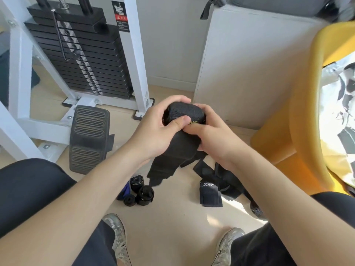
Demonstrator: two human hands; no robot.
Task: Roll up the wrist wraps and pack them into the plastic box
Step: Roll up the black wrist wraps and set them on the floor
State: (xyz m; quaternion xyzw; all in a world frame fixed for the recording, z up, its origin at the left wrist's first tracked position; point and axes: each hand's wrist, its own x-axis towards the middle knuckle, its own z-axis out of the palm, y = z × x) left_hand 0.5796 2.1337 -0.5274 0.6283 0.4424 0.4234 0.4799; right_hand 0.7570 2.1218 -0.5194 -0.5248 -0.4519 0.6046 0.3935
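Observation:
A wide black wrap [184, 114] is partly rolled and held in the air between both hands. My left hand [159, 127] grips the roll from the left, its thumb pressed on the front. My right hand [209, 135] grips it from the right. The loose tail [169, 160] hangs down below the hands. On the floor lie three rolled wraps [144, 194] beside a blue one [124, 191], and an unrolled black wrap with white lettering [210, 194] among loose black straps [221, 175]. No plastic box is in view.
A white weight machine with a black plate stack [80, 54] stands at the back left, a ribbed black pad [88, 139] before it. A white cabinet [249, 64] is behind, a yellow chair [299, 121] at the right. My shoes [117, 233] rest on the floor below.

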